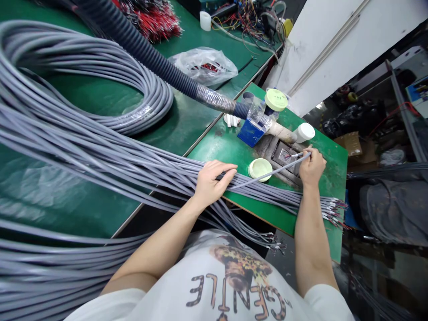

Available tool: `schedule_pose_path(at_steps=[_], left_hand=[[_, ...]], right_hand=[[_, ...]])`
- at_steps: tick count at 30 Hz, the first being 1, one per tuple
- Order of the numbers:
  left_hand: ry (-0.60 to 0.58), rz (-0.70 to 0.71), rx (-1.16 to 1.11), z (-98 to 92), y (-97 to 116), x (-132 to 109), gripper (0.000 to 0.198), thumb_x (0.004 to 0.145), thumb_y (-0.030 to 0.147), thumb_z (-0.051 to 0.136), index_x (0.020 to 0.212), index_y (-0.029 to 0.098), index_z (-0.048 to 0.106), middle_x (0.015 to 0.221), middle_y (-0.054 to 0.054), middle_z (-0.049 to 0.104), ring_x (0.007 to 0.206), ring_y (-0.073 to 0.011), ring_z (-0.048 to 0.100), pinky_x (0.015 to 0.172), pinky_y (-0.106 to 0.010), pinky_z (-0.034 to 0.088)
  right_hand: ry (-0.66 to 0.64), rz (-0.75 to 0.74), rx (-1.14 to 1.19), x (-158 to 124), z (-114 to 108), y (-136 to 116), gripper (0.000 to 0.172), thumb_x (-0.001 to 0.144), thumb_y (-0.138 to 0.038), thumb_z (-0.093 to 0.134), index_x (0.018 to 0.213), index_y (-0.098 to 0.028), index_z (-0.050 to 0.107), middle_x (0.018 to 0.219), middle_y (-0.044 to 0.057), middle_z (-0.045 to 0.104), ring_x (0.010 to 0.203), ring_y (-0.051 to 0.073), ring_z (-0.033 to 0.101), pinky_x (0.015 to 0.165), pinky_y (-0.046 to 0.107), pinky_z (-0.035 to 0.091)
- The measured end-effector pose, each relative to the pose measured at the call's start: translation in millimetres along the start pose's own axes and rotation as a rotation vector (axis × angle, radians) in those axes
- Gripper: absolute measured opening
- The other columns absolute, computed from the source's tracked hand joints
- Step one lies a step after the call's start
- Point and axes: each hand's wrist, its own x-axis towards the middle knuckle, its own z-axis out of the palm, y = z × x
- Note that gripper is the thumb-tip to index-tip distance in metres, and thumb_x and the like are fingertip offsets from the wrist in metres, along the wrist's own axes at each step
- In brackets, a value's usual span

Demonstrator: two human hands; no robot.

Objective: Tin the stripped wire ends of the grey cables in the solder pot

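- Head view: the left hand (211, 183) lies across a broad bundle of grey sheathed cables (264, 192), its fingers loosely together and curled over the strands, pressing down rather than gripping.
- The right hand (312, 167) pinches one grey cable (270, 170) near its end between thumb and fingers, holding it apart from the bundle and nearly straight. The fine wires at its tip (290, 156) are too small to make out clearly.
- That tip sits just above a worn metal fixture (282, 156) set on the green table (329, 187).
- A pinch close to the tip should give the steadiest control, while the left hand's flat pressure keeps neighbouring cables from dragging along.
- A pale green lid (260, 169) lies between the hands; a blue box (250, 133) and a white cap (305, 132) stand beyond the fixture.
- A black corrugated hose (133, 40) runs in from the upper left, above a large grey cable coil (100, 89).
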Motion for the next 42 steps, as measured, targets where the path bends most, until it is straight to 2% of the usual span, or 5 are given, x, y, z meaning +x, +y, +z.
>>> schedule_pose_path(at_steps=[9, 15, 20, 28, 42], left_hand=[[-0.006, 0.000, 0.005, 0.8, -1, 1, 0.015, 0.087, 0.029, 0.059, 0.091, 0.021, 0.071, 0.080, -0.004, 0.073, 0.074, -0.0160, 0.063, 0.075, -0.033, 0.045], [-0.031, -0.164, -0.286, 1.1, 15, -6, 0.016, 0.085, 0.031, 0.062, 0.090, 0.020, 0.073, 0.078, -0.005, 0.072, 0.074, -0.0173, 0.064, 0.074, -0.033, 0.050], [-0.372, -0.517, -0.813, 22.4, 53, -26, 0.024, 0.080, 0.039, 0.067, 0.092, 0.019, 0.075, 0.076, -0.006, 0.073, 0.072, -0.0176, 0.066, 0.071, -0.031, 0.052], [-0.415, -0.890, -1.303, 57.1, 68, -59, 0.031, 0.065, 0.043, 0.080, 0.080, 0.016, 0.076, 0.067, -0.003, 0.067, 0.061, -0.0109, 0.057, 0.065, -0.024, 0.045], [-0.516, -0.764, -1.286, 59.4, 61, -74, 0.031, 0.067, 0.043, 0.079, 0.078, 0.014, 0.076, 0.069, -0.003, 0.062, 0.067, -0.0118, 0.054, 0.066, -0.025, 0.040]], right_hand=[[-0.044, 0.015, 0.008, 4, -7, -8, 0.022, 0.090, -0.029, 0.043, 0.094, -0.019, 0.063, 0.091, 0.008, 0.067, 0.089, 0.024, 0.057, 0.085, 0.040, 0.037], [0.038, -0.191, 0.224, -24, -85, -45, 0.022, 0.090, -0.027, 0.051, 0.106, -0.029, 0.066, 0.100, 0.004, 0.070, 0.096, 0.025, 0.060, 0.091, 0.045, 0.042], [-0.098, -0.502, 0.403, -75, -132, -81, 0.046, 0.085, -0.020, 0.057, 0.125, -0.041, 0.057, 0.123, -0.001, 0.065, 0.102, 0.026, 0.063, 0.093, 0.051, 0.045], [-0.288, -0.676, 0.310, -137, -139, -103, 0.046, 0.087, -0.016, 0.050, 0.123, -0.044, 0.058, 0.127, -0.006, 0.062, 0.109, 0.020, 0.061, 0.097, 0.048, 0.044], [-0.228, -0.579, 0.558, -163, -138, -104, 0.043, 0.083, -0.004, 0.046, 0.120, -0.020, 0.062, 0.119, 0.008, 0.067, 0.110, 0.025, 0.057, 0.095, 0.049, 0.042]])
